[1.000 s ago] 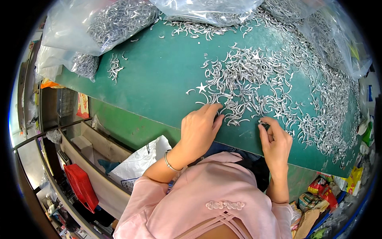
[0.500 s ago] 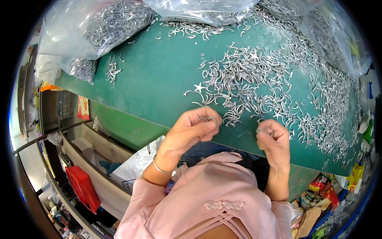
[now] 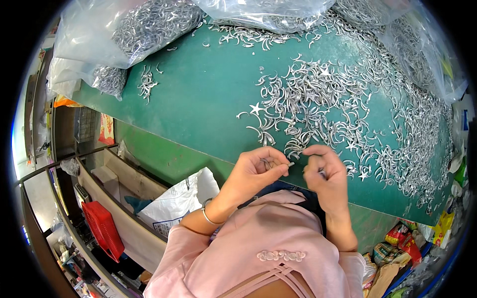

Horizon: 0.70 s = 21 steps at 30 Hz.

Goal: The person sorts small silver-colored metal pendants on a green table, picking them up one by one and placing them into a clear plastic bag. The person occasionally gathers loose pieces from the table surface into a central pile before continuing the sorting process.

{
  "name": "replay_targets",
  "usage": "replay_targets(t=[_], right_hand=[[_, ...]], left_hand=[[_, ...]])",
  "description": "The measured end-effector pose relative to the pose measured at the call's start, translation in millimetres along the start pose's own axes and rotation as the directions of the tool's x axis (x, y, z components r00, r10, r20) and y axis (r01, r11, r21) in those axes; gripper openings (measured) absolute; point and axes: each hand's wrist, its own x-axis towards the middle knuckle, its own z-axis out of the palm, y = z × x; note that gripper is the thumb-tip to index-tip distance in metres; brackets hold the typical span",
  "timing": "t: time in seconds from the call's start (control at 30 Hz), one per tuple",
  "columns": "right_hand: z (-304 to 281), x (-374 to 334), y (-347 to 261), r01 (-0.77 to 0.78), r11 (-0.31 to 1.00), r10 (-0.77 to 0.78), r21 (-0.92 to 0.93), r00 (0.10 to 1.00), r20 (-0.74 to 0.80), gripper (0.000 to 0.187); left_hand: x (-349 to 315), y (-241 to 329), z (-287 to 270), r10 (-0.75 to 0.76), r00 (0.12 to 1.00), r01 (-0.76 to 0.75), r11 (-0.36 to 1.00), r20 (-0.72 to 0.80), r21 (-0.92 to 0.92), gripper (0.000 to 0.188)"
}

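Observation:
My left hand (image 3: 259, 170) is closed with curved silver metal pieces pinched in its fingers; the end of one sticks out past the thumb tip. Just right of it, a small gap away, my right hand (image 3: 325, 175) is curled with its index finger bent forward. A bit of silver metal shows inside the right hand's fingers, probably another curved piece, mostly hidden. Both hands are over the near edge of the green table (image 3: 198, 99). Beyond them lies a loose heap of crescent-shaped metal pieces (image 3: 318, 94), with a few star-shaped pieces (image 3: 256, 109) among them.
Clear plastic bags full of metal pieces (image 3: 154, 30) stand along the far edge. A denser spread of crescents (image 3: 422, 129) covers the right side, and a small cluster (image 3: 147, 84) lies at left. A red basket (image 3: 103, 231) and white sack (image 3: 181, 203) are lower left.
My right hand has moved left and is now close to my left hand, its index finger bent forward. My left hand has shifted slightly right and down.

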Motion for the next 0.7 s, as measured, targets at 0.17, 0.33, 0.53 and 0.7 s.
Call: replay_targets(t=[0.17, 0.33, 0.53, 0.7], right_hand=[[9.2, -0.9, 4.0, 0.156, 0.868, -0.176, -0.472, 0.984, 0.002, 0.019], [22.2, -4.4, -20.6, 0.132, 0.877, -0.096, -0.463, 0.99, 0.1, 0.024], [23.8, 23.3, -3.2, 0.148, 0.533, -0.292, -0.833, 0.956, -0.017, 0.022], [40.1, 41.3, 10.4, 0.246, 0.155, -0.301, -0.957, 0.934, 0.191, 0.018]], left_hand=[[-0.9, 4.0, 2.8, -0.14, 0.974, 0.158, 0.984, 0.18, -0.087, 0.017], [-4.6, -0.6, -9.8, -0.14, 0.936, 0.185, 0.976, 0.324, -0.113, 0.02], [-20.4, -9.3, -20.5, 0.228, 0.963, -0.184, 0.947, -0.146, 0.263, 0.01], [-4.0, 1.9, -30.1, 0.602, 0.782, -0.198, 0.488, -0.163, 0.85, 0.022]])
